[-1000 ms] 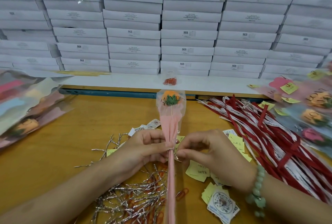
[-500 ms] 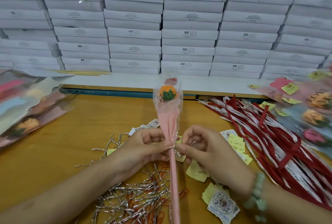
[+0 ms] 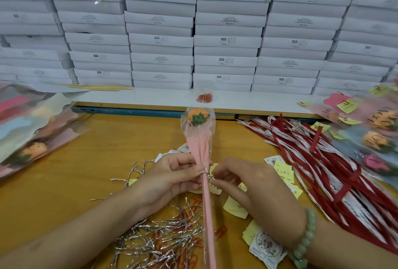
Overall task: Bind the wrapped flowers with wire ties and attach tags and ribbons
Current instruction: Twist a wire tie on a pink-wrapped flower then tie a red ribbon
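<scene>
Here the left hand (image 3: 170,180) curls its fingers and thumb round the gathered neck of the wrapped flower (image 3: 199,139), holding it upright over the bench (image 3: 86,161). The right hand (image 3: 247,186), just beside it, pinches the ends of a silver wire tie (image 3: 206,175) that circles the wrap at that same neck; a green bead bracelet (image 3: 305,238) sits on its wrist. The flower has an orange head with a green leaf inside clear film, and its pink stem runs down between the forearms to the bottom edge of the view. Under the hands lies a loose heap of silver wire ties (image 3: 159,240), with yellow paper tags (image 3: 235,208) and round printed tags (image 3: 267,247) scattered to the right. Further right, red and white ribbons (image 3: 323,161) spread across the bench beside a pile of finished flowers (image 3: 374,139). More wrapped flowers (image 3: 32,139) lie at the left, and stacked white boxes (image 3: 161,40) fill the back.
</scene>
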A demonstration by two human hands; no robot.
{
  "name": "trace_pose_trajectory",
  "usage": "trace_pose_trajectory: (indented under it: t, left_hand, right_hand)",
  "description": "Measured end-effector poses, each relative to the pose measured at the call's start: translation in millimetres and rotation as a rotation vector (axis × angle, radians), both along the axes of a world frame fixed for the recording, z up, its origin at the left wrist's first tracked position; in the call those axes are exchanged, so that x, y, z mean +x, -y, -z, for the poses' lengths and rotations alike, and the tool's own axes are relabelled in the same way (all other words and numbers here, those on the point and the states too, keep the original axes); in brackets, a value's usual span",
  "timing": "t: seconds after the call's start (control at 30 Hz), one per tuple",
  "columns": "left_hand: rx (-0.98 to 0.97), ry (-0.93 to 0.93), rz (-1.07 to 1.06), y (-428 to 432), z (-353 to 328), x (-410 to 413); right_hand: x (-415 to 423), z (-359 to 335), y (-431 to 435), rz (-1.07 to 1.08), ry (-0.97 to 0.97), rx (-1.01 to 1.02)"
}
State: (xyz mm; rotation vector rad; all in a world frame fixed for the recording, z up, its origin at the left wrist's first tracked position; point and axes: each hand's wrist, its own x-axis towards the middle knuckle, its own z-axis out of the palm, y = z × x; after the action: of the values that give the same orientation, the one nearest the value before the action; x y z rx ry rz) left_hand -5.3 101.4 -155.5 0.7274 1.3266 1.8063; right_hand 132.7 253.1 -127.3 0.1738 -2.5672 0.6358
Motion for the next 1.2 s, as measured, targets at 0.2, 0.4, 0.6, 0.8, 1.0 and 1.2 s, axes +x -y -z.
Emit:
trace_pose_trajectory:
  t: [0.2, 0.4, 0.6, 0.8, 1.0, 1.2]
  left_hand:
    - [0.003, -0.008, -0.006, -0.1, -0.8, 1.3]
    - [0.027, -0.042, -0.021, -1.0, 0.6, 2.6]
    - [0.040, -0.088, -0.035, -1.4, 1.8, 2.8]
    - [0.050, -0.107, -0.014, -0.8, 1.7, 2.3]
    - [0.063, -0.128, -0.026, -1.6, -0.1, 3.4]
    - [0.023, -0.155, -0.037, -0.7, -1.1, 5.2]
  right_hand:
    - [-0.3, 2.7, 0.3, 0.037, 0.082, -0.011]
    - [-4.2, 3.5, 3.4, -0.004, 0.224, -0.503]
    - [-3.5, -0.2, 4.0, -0.076, 0.450, -0.889]
    - [-4.0, 1.6, 5.9, -0.114, 0.557, -1.016]
    - [-5.6, 2.6, 3.3, -0.161, 0.612, -1.087]
    - [-6.0, 2.4, 5.3, -0.132, 0.611, -1.056]
